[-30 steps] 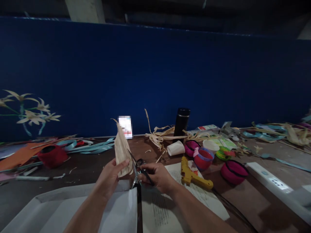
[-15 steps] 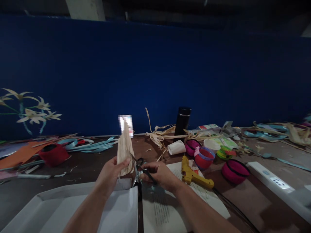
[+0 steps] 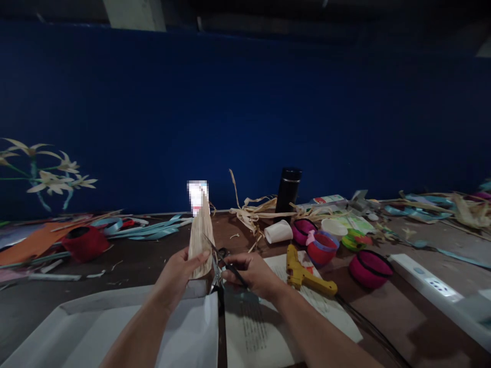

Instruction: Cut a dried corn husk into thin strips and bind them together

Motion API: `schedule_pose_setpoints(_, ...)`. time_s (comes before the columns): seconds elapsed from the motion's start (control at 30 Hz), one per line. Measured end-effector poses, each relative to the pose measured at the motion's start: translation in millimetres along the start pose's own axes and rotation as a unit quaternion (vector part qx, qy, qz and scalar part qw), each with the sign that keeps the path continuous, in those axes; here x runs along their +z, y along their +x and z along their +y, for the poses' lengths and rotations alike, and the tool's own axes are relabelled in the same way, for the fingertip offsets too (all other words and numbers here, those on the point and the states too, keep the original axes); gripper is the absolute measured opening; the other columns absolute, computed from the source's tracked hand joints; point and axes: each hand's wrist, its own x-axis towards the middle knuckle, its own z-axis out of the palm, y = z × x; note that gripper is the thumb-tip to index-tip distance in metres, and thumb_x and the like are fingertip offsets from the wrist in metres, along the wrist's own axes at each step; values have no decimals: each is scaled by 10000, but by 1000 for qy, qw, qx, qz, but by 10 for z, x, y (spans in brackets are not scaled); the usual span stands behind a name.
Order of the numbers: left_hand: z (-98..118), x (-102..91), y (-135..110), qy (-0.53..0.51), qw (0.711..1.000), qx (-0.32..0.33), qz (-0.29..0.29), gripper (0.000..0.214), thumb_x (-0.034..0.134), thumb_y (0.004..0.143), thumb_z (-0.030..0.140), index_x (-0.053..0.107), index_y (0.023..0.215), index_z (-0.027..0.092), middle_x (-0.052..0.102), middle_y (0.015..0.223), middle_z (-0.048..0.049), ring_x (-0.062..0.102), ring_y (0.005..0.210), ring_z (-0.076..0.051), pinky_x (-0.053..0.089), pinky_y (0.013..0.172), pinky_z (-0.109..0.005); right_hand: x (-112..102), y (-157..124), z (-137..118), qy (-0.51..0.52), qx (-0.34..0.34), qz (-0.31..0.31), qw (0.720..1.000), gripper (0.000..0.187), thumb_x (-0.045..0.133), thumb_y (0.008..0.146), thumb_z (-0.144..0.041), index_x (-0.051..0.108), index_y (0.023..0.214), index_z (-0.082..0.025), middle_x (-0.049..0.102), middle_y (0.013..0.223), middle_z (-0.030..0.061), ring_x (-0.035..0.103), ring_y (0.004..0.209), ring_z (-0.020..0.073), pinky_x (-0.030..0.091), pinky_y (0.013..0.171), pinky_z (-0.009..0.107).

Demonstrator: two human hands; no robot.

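My left hand (image 3: 179,273) pinches a pale, ribbed piece of dried corn husk (image 3: 201,237) near its wide lower end, thumb on the near face. The husk stands upright, tapering toward the top. To its right, my right hand (image 3: 251,276) is closed on scissors (image 3: 232,268) with dark handles. One blade points up and left beside the husk's right edge; I cannot tell whether it touches. A silver metal part and a dark ring show close by, partly hidden by my fingers. Under my right hand lies a printed sheet (image 3: 255,332).
A white tray-like paper form (image 3: 184,332) lies at front left. Right of my hands are a yellow glue gun (image 3: 305,276), a paper cup (image 3: 279,232), ribbon rolls (image 3: 370,269), a black flask (image 3: 287,191) and a power strip (image 3: 429,283). Blue ribbons (image 3: 161,228) and husk flowers (image 3: 51,181) are left.
The husk has shifted slightly right, its tip leaning further right, and my left hand has moved with it. My right hand and the scissors stay nearly in place.
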Motion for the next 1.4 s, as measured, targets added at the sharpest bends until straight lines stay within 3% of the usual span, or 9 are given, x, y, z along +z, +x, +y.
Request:
schedule_pose_setpoints(0.5,1,-3,1,-23,1000,2,-20,427,726,625,331,616,965,98,695,720,-78,642,616,-191,494,607,-280,16,-20,-50,-9,-12,2,1000,427,745,578,-440,664,823,-99,477,528,-52,374,439,37,293,436,188)
schedule_pose_setpoints(0.83,-9,-12,15,-24,1000,5,-7,394,741,600,336,625,885,91,679,679,-70,627,593,-181,488,584,-274,8,-18,-45,-1,-4,4,1000,403,758,558,-437,645,753,-103,468,527,-57,367,447,34,295,437,182)
schedule_pose_setpoints(1.0,0,-28,19,-28,1000,12,-3,352,738,596,347,627,822,101,670,659,-58,600,558,-156,463,549,-250,-10,-9,-13,-16,-16,3,1000,411,747,580,-430,654,813,-104,469,531,-54,375,439,36,298,434,184)
schedule_pose_setpoints(1.4,-23,-46,34,-14,1000,13,-8,369,714,634,362,612,876,102,663,665,-53,602,587,-165,464,584,-268,32,-30,-82,-14,-16,6,1000,391,742,580,-436,638,751,-100,446,507,-58,365,424,34,293,417,183)
